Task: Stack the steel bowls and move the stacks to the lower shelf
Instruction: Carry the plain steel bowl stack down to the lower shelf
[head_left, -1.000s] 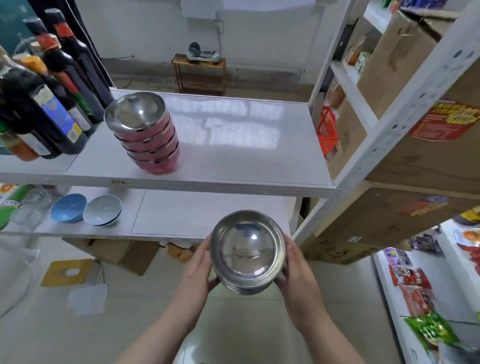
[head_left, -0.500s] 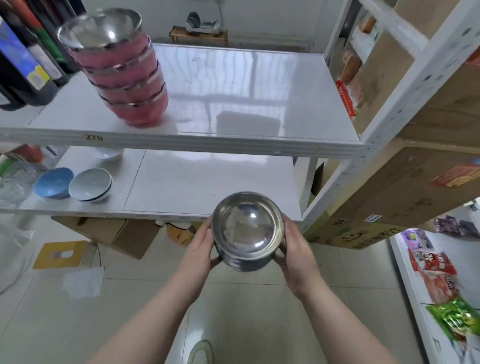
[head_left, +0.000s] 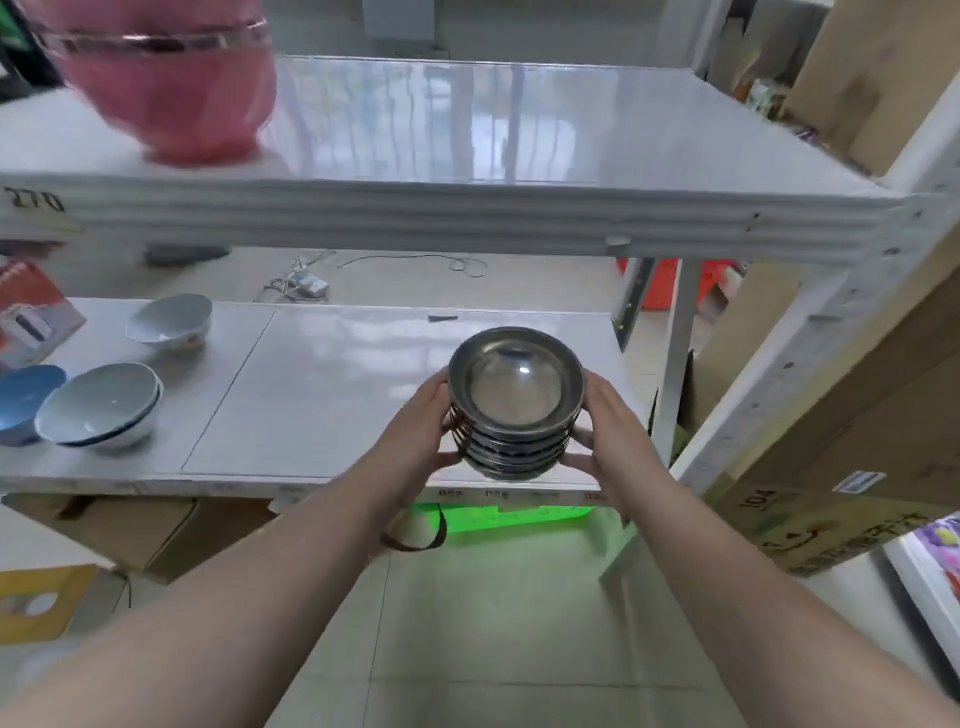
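A stack of steel bowls (head_left: 514, 410) is gripped between the left hand (head_left: 421, 441) and the right hand (head_left: 610, 431) — fingers curled against its sides. The stack is held over the front right part of the lower shelf (head_left: 322, 395); contact with the surface cannot be judged. Ceramic bowls (head_left: 98, 410) are set well to the left. A pink bowl stack (head_left: 166, 78) is placed on the upper shelf (head_left: 519, 135) — blurred.

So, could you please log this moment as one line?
steel bowl stack | held by left hand, right hand | over lower shelf front | not set down
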